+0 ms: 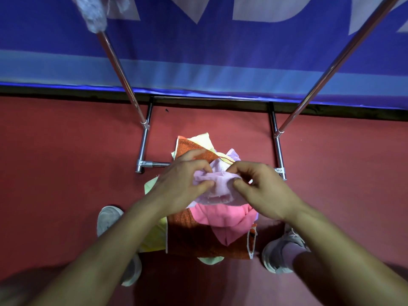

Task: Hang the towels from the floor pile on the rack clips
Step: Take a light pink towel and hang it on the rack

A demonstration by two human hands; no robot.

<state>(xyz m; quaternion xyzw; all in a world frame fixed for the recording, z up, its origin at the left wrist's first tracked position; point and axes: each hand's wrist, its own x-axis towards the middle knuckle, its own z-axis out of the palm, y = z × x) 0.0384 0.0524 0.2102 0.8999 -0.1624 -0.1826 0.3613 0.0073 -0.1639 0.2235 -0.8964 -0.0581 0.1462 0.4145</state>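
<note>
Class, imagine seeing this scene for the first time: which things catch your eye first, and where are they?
First, the left hand and right hand at the centre, both pinching a crumpled pale lilac towel. Beneath it lies a bright pile of orange, pink and yellow towels on the red floor, at the foot of the shiny metal rack, with a blue banner behind.

Forearms [103, 246]: bare.
Hands: left hand [176, 184] and right hand [262, 188], both bare.
Shoes: left sneaker [109, 218] and right sneaker [276, 255], pale grey-white.
Sock [294, 250]: apparently lilac, right ankle.
</note>
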